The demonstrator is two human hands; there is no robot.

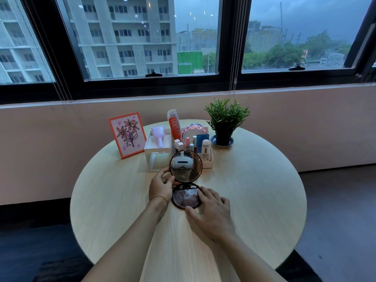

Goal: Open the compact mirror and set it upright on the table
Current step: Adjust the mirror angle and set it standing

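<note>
A round compact mirror (185, 180) with a dark brown rim stands open in the middle of the round wooden table (114, 200). Its lower half lies flat on the tabletop and its upper half stands upright, facing me and reflecting a headset. My left hand (161, 185) pinches the left edge of the upright half near the hinge. My right hand (209, 212) rests on the table with thumb and fingers around the right and front rim of the flat half.
Behind the mirror stand white organiser boxes (157, 157) with a lilac brush, an orange comb (175, 125) and several cosmetics. An orange framed flower picture (127, 135) stands back left, a potted plant (224, 123) back right. A wall and windows lie beyond.
</note>
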